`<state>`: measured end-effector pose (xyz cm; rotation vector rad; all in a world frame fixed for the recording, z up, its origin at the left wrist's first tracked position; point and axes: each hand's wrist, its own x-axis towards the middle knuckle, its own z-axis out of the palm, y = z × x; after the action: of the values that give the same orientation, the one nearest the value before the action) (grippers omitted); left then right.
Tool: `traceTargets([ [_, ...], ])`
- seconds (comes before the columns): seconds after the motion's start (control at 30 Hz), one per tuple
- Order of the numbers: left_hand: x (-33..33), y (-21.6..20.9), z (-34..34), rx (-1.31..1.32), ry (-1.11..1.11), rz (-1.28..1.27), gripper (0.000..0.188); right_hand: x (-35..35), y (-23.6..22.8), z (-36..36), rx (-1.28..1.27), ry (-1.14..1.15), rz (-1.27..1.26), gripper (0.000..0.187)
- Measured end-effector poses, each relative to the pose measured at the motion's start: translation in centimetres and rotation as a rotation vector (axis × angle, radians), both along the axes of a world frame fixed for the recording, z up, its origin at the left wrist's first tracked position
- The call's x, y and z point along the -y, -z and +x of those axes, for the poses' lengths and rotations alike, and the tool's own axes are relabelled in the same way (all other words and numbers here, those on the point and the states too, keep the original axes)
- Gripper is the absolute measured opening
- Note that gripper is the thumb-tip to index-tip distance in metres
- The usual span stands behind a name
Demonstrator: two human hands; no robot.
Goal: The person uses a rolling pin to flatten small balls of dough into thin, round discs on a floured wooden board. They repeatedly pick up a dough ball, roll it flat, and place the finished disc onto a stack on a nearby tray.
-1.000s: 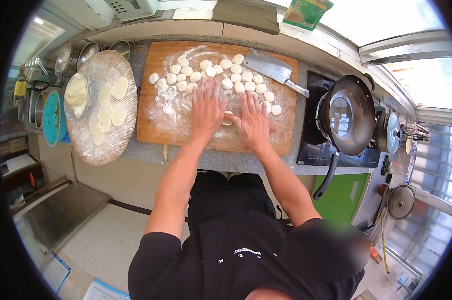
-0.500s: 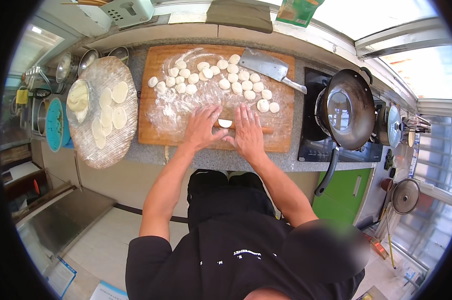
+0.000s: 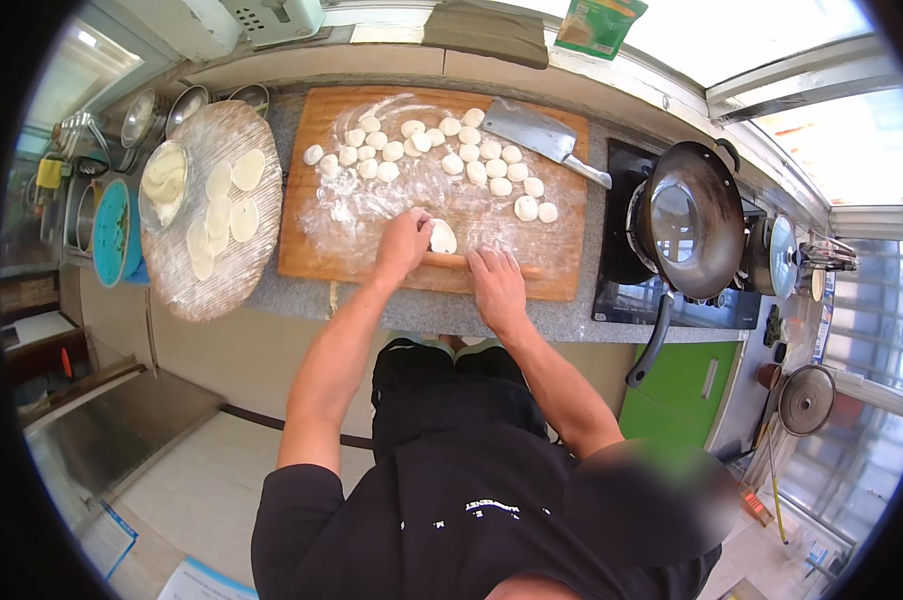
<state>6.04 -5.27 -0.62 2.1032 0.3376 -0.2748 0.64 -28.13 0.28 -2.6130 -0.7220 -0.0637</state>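
Left hand (image 3: 406,243), flat over the rolling pin (image 3: 450,261) half a second ago, now curls in at the left edge of the dough disc (image 3: 444,238), its underside hidden, so any pinch I can't tell; the disc, showing more face than before, lies between the hands, beyond the pin; right hand (image 3: 497,280), well apart, drapes loosely spread fingers over the pin, covering part of it.

I see a wok (image 3: 694,232) well to the right of the fingers (image 3: 495,263), over a black hob (image 3: 616,298), with a lidded pot (image 3: 784,256) farther right. Well ahead of them I make out a green pouch (image 3: 600,26); ahead and far left, metal bowls (image 3: 188,106) and a teal basin (image 3: 136,242).
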Motion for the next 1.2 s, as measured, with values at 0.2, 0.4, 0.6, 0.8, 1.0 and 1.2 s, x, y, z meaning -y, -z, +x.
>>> traceTargets([
  [0.2,-1.7,-3.2,-3.4,-0.184,-0.188,0.296,0.033,0.0,-1.4,-0.3,0.015,-0.08,0.1,0.036],
  [0.4,-3.0,-1.8,-5.7,0.231,-0.276,0.477,0.04,-2.4,-2.7,2.4,-0.045,-0.157,0.066,0.036],
  [0.6,-2.6,0.6,-5.2,0.382,-0.221,0.698,0.058,-4.8,-1.2,4.1,-0.056,-0.174,-0.066,0.066],
  [0.8,-5.3,-0.4,2.5,0.45,-0.252,0.656,0.064,-8.7,-0.7,11.8,-0.095,-0.041,-0.164,0.085],
  [1.0,-5.7,1.5,1.4,0.415,-0.226,0.662,0.067,-9.0,-0.8,11.5,-0.084,-0.042,-0.199,0.09],
  [1.2,-4.8,-0.1,-5.4,0.348,0.125,0.612,0.073,-6.6,-0.6,5.5,-0.074,-0.086,-0.225,0.113],
])
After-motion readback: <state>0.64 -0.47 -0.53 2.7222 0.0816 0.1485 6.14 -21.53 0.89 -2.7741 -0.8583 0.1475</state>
